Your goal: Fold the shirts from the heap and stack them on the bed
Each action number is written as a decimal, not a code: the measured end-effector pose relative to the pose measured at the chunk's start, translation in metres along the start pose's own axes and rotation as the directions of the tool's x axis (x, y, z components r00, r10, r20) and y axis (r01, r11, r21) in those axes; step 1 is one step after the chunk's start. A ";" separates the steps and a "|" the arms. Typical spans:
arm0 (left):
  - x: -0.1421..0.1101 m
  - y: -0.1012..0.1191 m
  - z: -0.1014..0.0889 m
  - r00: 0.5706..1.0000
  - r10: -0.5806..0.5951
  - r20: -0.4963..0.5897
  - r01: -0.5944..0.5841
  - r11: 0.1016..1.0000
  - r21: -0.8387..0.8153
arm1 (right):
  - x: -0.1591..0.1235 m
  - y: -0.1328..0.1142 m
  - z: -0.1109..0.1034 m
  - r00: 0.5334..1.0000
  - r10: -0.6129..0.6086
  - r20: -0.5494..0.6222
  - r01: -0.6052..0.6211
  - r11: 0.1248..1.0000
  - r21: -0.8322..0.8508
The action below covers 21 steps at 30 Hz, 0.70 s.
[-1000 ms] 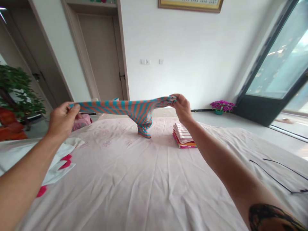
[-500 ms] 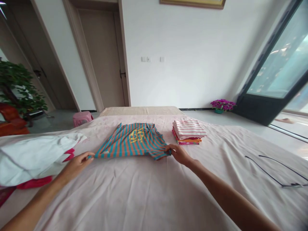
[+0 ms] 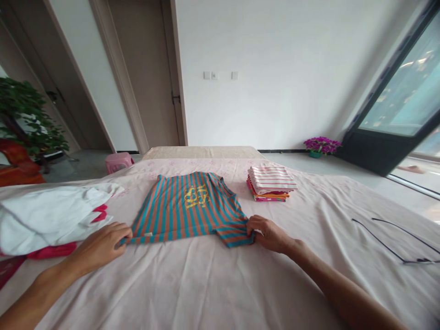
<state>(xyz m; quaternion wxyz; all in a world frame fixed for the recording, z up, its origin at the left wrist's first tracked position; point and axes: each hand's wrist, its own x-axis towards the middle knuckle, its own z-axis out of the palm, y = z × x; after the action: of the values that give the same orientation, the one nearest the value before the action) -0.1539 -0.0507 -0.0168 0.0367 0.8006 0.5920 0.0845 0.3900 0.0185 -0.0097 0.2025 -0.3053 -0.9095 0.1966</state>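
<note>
A small shirt with teal and orange stripes and a yellow emblem lies flat on the pale pink bed sheet. My left hand pinches its near left corner, fingers closed on the hem. My right hand grips its near right corner, at the sleeve, fingers closed on the cloth. Both hands rest on the sheet at the shirt's near edge.
A stack of folded striped clothes sits right of the shirt. A loose pile of white and pink-red garments lies at the left. A thin black cable lies at right. Beyond the bed: a pink stool, a plant, potted purple flowers.
The shirt, held stretched in the air a second ago, has been lowered and laid flat on the sheet, then drawn nearer to me. Both hands stay closed on its near corners.
</note>
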 end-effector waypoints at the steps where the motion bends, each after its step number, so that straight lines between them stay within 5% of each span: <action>1: 0.001 0.004 0.000 1.000 0.016 0.001 -0.016 1.000 0.004 | 0.000 -0.001 0.001 1.000 -0.017 0.005 0.017 0.999 -0.035; 7: 0.008 0.027 0.001 0.996 0.092 0.018 -0.092 0.996 -0.019 | 0.009 -0.009 0.007 1.000 0.007 0.009 -0.005 0.981 -0.192; 14: 0.001 0.013 -0.018 0.996 -0.091 0.007 0.090 0.967 -0.240 | 0.006 -0.034 -0.008 0.985 0.081 0.152 -0.094 0.992 0.079; 18: -0.004 0.004 -0.030 0.973 -0.121 0.197 0.189 0.907 -0.376 | 0.007 -0.051 -0.015 0.974 0.174 0.142 -0.182 0.982 0.047; 21: -0.020 -0.012 -0.035 0.964 -0.113 0.239 0.201 0.901 -0.384 | 0.010 -0.067 -0.028 0.900 0.180 0.398 -0.305 0.911 0.278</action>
<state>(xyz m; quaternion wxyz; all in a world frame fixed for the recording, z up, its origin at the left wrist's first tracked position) -0.1772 -0.0678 0.0140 0.2709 0.7294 0.6172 0.1167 0.3644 -0.0178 0.0482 0.0529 -0.3372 -0.8385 0.4248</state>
